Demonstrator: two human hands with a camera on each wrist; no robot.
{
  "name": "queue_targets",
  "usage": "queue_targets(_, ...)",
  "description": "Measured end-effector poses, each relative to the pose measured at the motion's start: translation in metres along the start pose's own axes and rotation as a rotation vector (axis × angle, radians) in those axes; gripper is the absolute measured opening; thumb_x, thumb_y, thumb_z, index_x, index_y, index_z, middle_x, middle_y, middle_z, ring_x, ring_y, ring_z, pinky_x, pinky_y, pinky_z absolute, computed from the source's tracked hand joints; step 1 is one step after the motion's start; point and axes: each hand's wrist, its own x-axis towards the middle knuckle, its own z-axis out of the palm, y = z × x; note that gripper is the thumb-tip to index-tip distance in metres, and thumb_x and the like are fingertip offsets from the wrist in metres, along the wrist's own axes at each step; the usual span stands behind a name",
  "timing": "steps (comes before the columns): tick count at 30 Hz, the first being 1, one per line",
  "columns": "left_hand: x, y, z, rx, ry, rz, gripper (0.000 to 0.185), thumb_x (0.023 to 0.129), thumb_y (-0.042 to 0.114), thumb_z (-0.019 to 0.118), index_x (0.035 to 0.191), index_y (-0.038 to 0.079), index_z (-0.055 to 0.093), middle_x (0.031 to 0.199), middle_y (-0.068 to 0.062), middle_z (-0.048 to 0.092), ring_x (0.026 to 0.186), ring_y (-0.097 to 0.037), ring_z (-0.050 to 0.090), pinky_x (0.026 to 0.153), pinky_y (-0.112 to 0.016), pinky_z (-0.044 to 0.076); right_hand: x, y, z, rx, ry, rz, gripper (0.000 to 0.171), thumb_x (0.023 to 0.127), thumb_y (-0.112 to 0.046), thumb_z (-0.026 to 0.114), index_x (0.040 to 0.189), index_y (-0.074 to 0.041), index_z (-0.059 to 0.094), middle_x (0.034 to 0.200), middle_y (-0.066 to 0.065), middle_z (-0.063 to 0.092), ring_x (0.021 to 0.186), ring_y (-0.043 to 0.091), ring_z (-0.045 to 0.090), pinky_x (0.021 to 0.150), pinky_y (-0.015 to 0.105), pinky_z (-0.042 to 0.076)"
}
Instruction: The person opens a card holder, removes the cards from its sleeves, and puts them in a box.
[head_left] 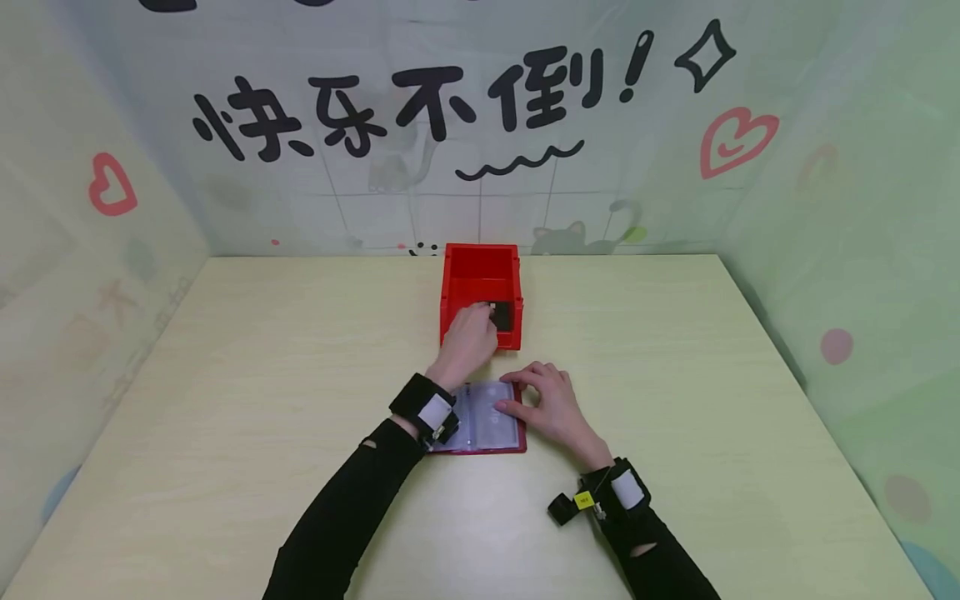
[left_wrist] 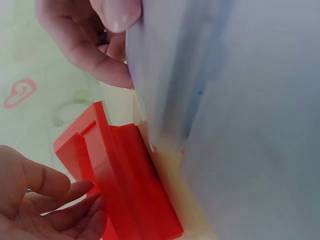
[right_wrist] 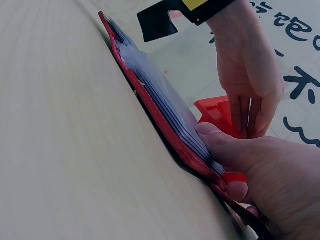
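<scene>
A small red-covered booklet of clear plastic sleeves, a card holder (head_left: 495, 425), lies spread on the table. My right hand (head_left: 551, 404) grips its right edge. In the right wrist view the thumb rests on the stacked sleeves (right_wrist: 160, 95), with fingers at the red cover (right_wrist: 162, 125). My left hand (head_left: 471, 333) reaches over the holder into a red bin (head_left: 480, 267). Its fingertips are by a dark flat piece (head_left: 502, 317) inside the bin's near end. Its fingers (left_wrist: 70, 215) look loosely bent in the left wrist view, with nothing visibly held.
The pale wooden table (head_left: 300, 333) extends around the holder and bin. A printed cloth backdrop (head_left: 337, 200) with large dark characters stands behind the table, with more cloth at both sides. Both wrists wear black camera straps (head_left: 427, 408).
</scene>
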Motion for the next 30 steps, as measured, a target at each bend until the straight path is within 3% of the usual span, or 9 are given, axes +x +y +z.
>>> queue_targets(2,-0.010,-0.001,-0.003,-0.004,0.018,0.029,0.034,0.099,0.007,0.053,0.130,-0.003,0.062,0.132,-0.019,0.062,0.115,-0.032,0.059,0.106,-0.042,0.050,0.000,-0.001,0.000,-0.001,0.001,0.003,0.037,0.082,-0.031,0.083,0.114,-0.016,0.075,0.095,0.003,0.063,0.096,0.020,0.052,0.088,0.040,0.033)
queue_targets(4,-0.020,-0.004,-0.006,-0.024,0.016,0.044,0.032,0.099,0.007,0.056,0.128,-0.002,0.063,0.130,-0.019,0.062,0.115,-0.032,0.058,0.106,-0.042,0.049,0.000,-0.002,-0.001,-0.001,0.000,0.009,0.037,0.082,-0.032,0.083,0.114,-0.016,0.075,0.095,0.003,0.063,0.097,0.020,0.052,0.089,0.040,0.033)
queue_targets(9,-0.045,-0.013,-0.013,-0.076,-0.050,0.054,0.026,0.096,0.007,0.063,0.120,-0.001,0.065,0.109,-0.014,0.067,0.095,-0.025,0.059,0.089,-0.036,0.055,0.001,-0.002,-0.002,-0.007,0.000,0.026,0.039,0.081,-0.032,0.084,0.116,-0.016,0.074,0.097,0.003,0.064,0.098,0.020,0.053,0.091,0.042,0.035)
queue_targets(15,-0.065,-0.027,-0.016,-0.105,-0.181,-0.002,0.024,0.089,0.012,0.074,0.111,0.003,0.068,0.088,-0.007,0.067,0.077,-0.017,0.057,0.071,-0.026,0.051,0.002,0.001,-0.001,-0.018,-0.008,0.039,0.040,0.082,-0.033,0.083,0.117,-0.016,0.074,0.098,0.003,0.064,0.098,0.020,0.053,0.092,0.041,0.034)
queue_targets(18,-0.071,-0.033,-0.015,-0.118,-0.237,-0.029,0.026,0.086,0.015,0.079,0.107,0.005,0.068,0.082,-0.005,0.066,0.072,-0.016,0.057,0.067,-0.025,0.048,0.002,0.001,-0.001,-0.017,-0.007,0.039,0.040,0.081,-0.033,0.083,0.116,-0.016,0.074,0.099,0.002,0.063,0.097,0.020,0.052,0.092,0.041,0.034)
queue_targets(23,-0.075,-0.040,-0.013,-0.147,-0.254,-0.064,0.028,0.082,0.015,0.084,0.104,0.005,0.068,0.078,-0.003,0.066,0.070,-0.015,0.057,0.066,-0.024,0.047,0.004,-0.001,-0.003,0.010,-0.028,0.056,0.039,0.082,-0.032,0.084,0.115,-0.016,0.072,0.098,0.000,0.062,0.095,0.018,0.051,0.092,0.042,0.032)
queue_targets(30,-0.074,-0.049,-0.011,-0.206,-0.252,-0.056,0.026,0.081,0.012,0.084,0.101,0.004,0.069,0.080,-0.005,0.067,0.071,-0.014,0.057,0.065,-0.023,0.048,0.013,-0.010,-0.013,0.062,-0.058,0.083,0.016,0.088,-0.027,0.077,0.093,-0.014,0.070,0.082,0.000,0.064,0.085,0.018,0.052,0.094,0.044,0.031)
